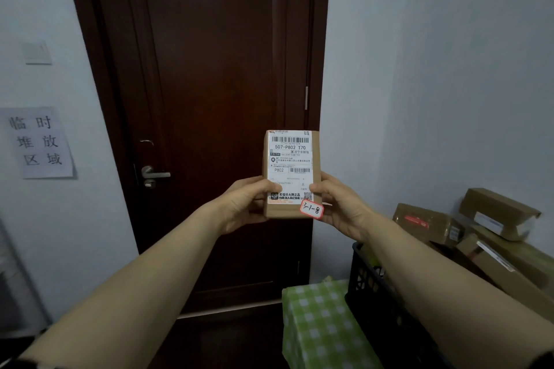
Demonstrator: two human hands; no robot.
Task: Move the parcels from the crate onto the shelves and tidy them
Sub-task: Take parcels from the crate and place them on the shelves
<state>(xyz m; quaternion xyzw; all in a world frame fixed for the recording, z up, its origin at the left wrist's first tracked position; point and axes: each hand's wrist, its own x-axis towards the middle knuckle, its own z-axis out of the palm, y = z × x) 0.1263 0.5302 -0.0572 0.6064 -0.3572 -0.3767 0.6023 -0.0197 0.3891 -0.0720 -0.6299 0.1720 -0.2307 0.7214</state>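
I hold a small brown cardboard parcel (290, 159) upright in front of me, its white shipping label facing me and a red-edged sticker reading 3-1-8 at its lower right corner. My left hand (247, 204) grips its lower left edge, thumb on the label. My right hand (340, 204) grips the lower right edge, thumb on the front. A black plastic crate (364, 284) stands at the lower right, piled with several brown parcels (428, 223). No shelves are in view.
A dark wooden door (209, 99) with a metal handle (154, 174) is straight ahead. A paper sign (40, 142) hangs on the left wall. A green-and-white checked box (317, 323) sits on the floor beside the crate.
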